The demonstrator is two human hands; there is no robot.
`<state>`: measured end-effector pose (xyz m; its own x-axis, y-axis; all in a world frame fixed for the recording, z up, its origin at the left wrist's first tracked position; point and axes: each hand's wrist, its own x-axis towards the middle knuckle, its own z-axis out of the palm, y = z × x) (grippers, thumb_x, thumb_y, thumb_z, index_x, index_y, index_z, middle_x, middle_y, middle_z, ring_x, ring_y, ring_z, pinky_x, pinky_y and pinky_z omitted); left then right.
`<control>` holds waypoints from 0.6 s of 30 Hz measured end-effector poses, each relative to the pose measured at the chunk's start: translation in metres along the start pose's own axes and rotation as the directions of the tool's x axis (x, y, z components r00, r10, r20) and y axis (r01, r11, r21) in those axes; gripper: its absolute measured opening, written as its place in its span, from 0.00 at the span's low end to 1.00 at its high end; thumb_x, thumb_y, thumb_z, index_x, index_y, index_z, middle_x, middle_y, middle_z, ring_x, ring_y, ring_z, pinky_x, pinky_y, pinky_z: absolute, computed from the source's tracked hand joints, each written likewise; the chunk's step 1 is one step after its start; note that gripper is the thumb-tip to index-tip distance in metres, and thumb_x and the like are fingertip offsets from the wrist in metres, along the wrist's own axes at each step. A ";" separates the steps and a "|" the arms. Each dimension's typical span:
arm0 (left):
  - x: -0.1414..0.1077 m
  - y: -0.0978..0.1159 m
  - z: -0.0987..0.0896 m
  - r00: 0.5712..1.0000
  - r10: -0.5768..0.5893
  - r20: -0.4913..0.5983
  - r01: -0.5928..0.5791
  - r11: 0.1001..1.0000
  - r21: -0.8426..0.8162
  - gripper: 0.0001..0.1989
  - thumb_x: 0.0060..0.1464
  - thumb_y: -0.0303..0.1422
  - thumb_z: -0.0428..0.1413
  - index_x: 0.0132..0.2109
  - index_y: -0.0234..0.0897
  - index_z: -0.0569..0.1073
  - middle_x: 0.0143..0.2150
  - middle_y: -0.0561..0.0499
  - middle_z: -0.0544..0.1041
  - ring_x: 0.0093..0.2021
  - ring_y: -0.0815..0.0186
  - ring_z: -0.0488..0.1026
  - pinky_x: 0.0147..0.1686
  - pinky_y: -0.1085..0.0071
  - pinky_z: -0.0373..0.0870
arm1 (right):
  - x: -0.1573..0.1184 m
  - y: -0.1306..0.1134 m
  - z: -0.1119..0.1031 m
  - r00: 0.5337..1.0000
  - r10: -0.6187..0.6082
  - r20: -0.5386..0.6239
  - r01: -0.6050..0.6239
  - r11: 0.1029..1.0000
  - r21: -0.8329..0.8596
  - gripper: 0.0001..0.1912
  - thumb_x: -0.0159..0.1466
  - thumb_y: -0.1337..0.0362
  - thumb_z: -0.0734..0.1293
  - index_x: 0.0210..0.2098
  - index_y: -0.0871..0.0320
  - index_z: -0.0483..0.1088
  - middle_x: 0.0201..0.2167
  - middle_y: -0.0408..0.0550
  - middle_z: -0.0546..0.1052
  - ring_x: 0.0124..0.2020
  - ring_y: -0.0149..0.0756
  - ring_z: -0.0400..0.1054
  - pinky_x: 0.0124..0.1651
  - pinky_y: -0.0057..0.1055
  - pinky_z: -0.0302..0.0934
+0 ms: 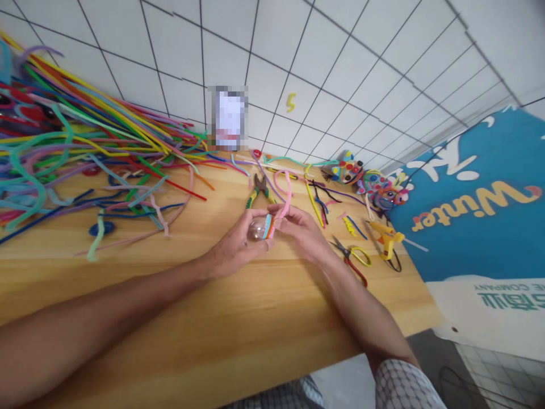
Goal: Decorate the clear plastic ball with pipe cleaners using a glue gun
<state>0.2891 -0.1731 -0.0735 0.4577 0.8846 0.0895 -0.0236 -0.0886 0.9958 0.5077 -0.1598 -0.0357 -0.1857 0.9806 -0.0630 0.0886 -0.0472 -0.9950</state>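
1. Over the middle of the wooden table [272,324], I see the clear ball [256,229] raised between both hands, blue and orange bands around its right end; the hands hide part of it.
2. My left hand [232,245] is closed to the ball's width, thumb below and fingers above, holding it.
3. My right hand [304,232] is pinched nearly shut on the pink strip [288,196], at the banded end. The strip loops up past the fingers; I can't make out where its lower end meets the ball.
4. The pliers [260,184] lie just beyond, handles partly covered by the hands.
5. A pixelated patch blurs the phone-like device [230,116] by the tiled wall [340,68], which bounds my reach at the back.
6. On the left, the heap of pipe cleaners [128,142] is cut off by the frame; the tangle hides its lower layers.
7. On the right, the scissors [347,253] and glue gun [388,238] narrow my room before the table's edge.
8. Toward me, plain wood between the forearms gives space down to the near edge.
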 end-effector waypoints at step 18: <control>0.000 -0.018 -0.003 0.995 0.101 0.005 -0.101 0.994 0.034 0.43 0.68 0.46 0.68 0.80 0.42 0.61 0.79 0.35 0.71 0.75 0.43 0.73 0.79 0.37 0.65 | -0.003 0.001 0.005 1.000 -0.014 0.004 0.014 1.000 0.019 0.22 0.56 0.47 0.88 0.39 0.50 0.82 0.57 0.47 0.85 0.52 0.44 0.79 0.62 0.44 0.73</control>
<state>0.2870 -0.1708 -0.0913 0.4576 0.8688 0.1892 -0.0390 -0.1930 0.9804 0.5030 -0.1638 -0.0370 -0.1911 0.9803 -0.0496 0.0675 -0.0373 -0.9970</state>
